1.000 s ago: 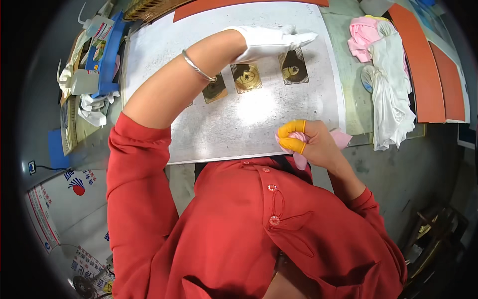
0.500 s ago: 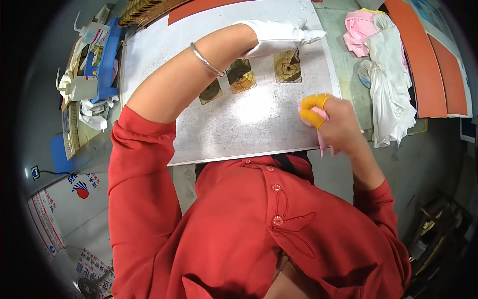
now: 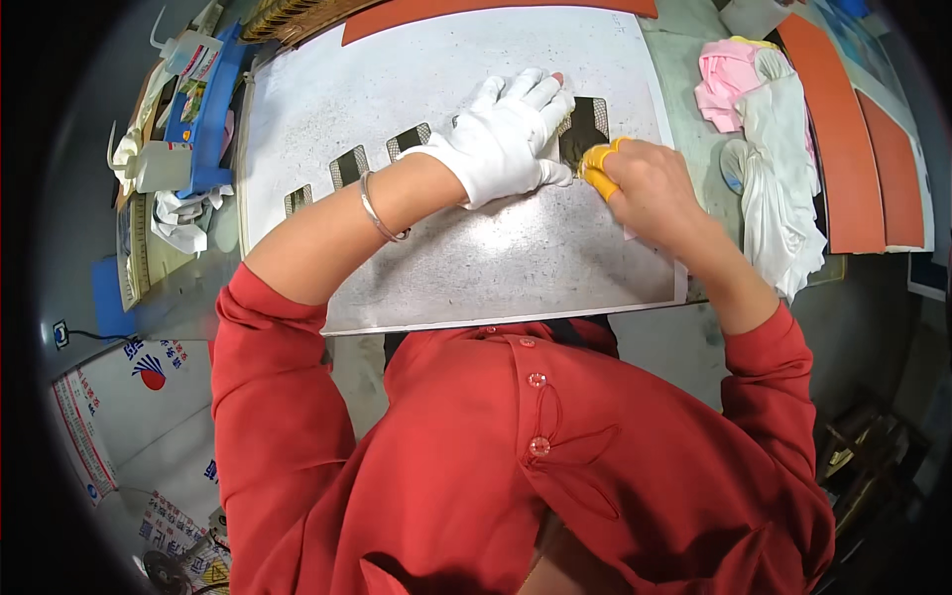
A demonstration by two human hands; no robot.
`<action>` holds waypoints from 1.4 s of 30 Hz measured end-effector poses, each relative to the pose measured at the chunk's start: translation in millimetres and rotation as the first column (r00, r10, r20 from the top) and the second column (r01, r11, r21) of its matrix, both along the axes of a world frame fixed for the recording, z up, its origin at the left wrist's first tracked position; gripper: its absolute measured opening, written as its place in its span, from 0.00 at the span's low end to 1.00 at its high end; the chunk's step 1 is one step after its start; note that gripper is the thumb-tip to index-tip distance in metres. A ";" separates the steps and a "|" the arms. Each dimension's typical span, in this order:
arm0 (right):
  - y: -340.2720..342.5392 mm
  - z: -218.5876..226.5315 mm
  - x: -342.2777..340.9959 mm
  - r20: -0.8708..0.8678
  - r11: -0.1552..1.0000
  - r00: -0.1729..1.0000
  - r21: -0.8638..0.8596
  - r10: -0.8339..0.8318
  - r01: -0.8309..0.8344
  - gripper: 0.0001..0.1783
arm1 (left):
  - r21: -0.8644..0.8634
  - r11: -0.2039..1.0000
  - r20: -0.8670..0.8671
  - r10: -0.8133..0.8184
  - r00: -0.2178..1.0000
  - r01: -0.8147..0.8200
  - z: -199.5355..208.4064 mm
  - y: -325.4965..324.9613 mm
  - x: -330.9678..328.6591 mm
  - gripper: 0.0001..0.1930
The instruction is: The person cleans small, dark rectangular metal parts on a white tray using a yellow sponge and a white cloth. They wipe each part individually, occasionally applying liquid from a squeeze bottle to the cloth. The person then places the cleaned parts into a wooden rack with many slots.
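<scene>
My left hand (image 3: 506, 144) wears a white glove and lies palm down on the white work board (image 3: 456, 283), fingers stretched out. Beside its fingers is the rightmost dark metal-looking plate (image 3: 590, 121), a thin rectangle with patterned corners. My right hand (image 3: 650, 188), bare but for yellow finger cots, is closed at that plate's near edge. A scrap of pink cloth (image 3: 629, 234) shows beneath it; the rest of the cloth is hidden. More plates of this kind lie in a slanting row to the left, such as one plate (image 3: 347, 166) near my left wrist; my glove may cover others.
Pink cloth (image 3: 727, 84) and white cloth (image 3: 778, 188) are heaped right of the board, beside orange-red panels (image 3: 858, 149). On the left stand a blue tray (image 3: 210, 129) and a squeeze bottle (image 3: 164, 167). An orange-red strip (image 3: 496, 14) borders the far edge.
My left hand has come nearer and left, from a raised, side-on pose to lying flat. My right hand has moved away from me to the rightmost plate. The plates now look dark instead of golden.
</scene>
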State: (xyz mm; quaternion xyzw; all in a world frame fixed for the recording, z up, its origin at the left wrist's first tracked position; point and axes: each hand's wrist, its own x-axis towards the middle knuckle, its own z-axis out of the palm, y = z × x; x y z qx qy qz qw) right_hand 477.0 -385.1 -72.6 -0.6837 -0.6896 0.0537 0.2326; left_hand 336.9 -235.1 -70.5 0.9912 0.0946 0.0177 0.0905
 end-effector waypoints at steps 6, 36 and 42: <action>3.5 -3.9 4.7 -0.014 1.000 1.000 -0.030 -0.008 0.007 0.04 | 0.014 1.000 -0.049 -0.010 0.999 0.011 11.1 -3.1 3.7 0.36; -77.0 70.0 94.3 0.452 0.878 0.797 -0.062 -0.400 0.475 0.22 | -0.608 0.722 0.226 0.555 0.800 -0.329 50.4 -25.6 -104.2 0.28; -78.5 26.6 89.7 0.447 0.897 0.818 -0.072 -0.361 0.435 0.13 | -0.831 0.554 0.231 0.433 0.871 -0.055 36.0 -74.5 -79.2 0.30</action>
